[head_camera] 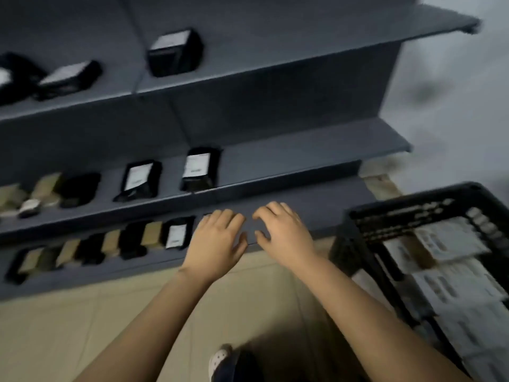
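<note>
The black pouch [176,235] with the white label stands on the bottom shelf [325,210], ending a row of black and tan packs [110,244], just beside your left hand [217,239]. Your right hand [285,232] is close beside the left. Both are over the shelf's front edge, fingers loosely spread, holding nothing; the blur hides whether they touch it. A black crate [355,213] of white boxes [451,288] sits to your right.
</note>
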### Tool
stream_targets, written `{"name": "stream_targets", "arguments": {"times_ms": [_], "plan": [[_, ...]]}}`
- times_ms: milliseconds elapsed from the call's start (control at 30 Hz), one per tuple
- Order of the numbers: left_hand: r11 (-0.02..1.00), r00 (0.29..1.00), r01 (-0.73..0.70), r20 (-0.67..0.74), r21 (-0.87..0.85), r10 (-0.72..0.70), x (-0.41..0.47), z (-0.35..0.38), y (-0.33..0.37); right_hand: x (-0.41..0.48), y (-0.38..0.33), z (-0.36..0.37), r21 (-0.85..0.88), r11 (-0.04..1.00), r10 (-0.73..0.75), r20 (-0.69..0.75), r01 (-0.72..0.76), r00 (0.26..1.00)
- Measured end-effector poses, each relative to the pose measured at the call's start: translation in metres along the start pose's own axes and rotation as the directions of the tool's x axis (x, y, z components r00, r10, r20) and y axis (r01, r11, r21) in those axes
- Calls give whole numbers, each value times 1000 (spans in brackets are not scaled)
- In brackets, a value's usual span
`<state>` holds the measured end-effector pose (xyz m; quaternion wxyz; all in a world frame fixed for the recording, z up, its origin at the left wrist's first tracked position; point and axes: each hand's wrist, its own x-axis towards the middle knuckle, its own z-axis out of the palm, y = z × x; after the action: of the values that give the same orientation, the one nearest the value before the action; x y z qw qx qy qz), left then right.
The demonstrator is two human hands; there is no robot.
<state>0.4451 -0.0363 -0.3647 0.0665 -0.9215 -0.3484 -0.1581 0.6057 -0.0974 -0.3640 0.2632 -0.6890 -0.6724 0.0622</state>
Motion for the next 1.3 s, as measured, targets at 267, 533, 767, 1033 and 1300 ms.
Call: {"name": "stream_targets", "arguments": {"times_ms": [267,533,767,1033,1300], "plan": [[905,912,410,-17,112,-411,-134,-64,-114,53,-155,78,94,928,-373,238,361,897],[790,813,578,-52,204,-581,-236,-111,-232,90,-305,159,117,860,-508,301,497,807],[797,832,550,-84,249,-548,-277,-129,-351,135,-405,226,86,867,-489,325,490,809],[802,829,552,-55,228,-556,-280,-122,-454,201,-456,281,71,892,-441,348,446,827],[767,783,612,-15,194,-622,-255,-85,-549,291,-471,340,102,895,-438,378,434,815]]}}
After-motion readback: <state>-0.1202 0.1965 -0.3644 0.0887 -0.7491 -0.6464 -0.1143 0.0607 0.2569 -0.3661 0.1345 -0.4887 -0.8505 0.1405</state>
